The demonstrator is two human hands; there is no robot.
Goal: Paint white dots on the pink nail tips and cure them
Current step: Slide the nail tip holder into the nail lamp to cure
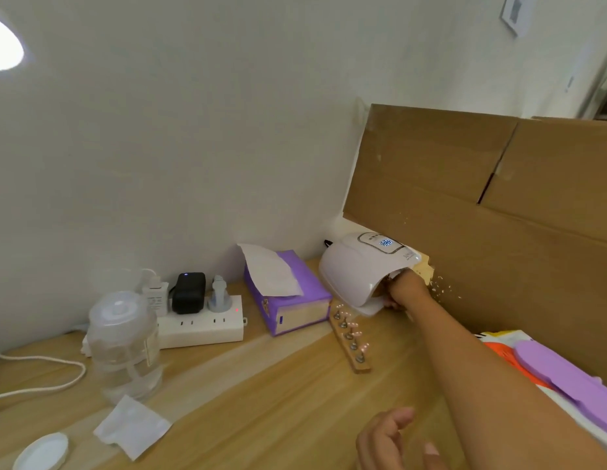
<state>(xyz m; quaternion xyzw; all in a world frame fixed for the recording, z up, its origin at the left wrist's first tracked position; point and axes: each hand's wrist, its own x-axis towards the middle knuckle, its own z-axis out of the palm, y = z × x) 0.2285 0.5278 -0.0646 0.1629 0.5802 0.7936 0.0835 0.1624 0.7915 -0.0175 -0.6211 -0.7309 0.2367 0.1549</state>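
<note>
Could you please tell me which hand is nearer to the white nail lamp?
Right. The right hand is at the nail lamp's front opening; the left hand hangs open over the table close to the person, well short of it.

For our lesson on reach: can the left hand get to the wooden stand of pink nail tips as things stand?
Probably yes: the left hand is open, only bare desk shows between it and the wooden stand, and the right arm passes on the stand's right.
</note>
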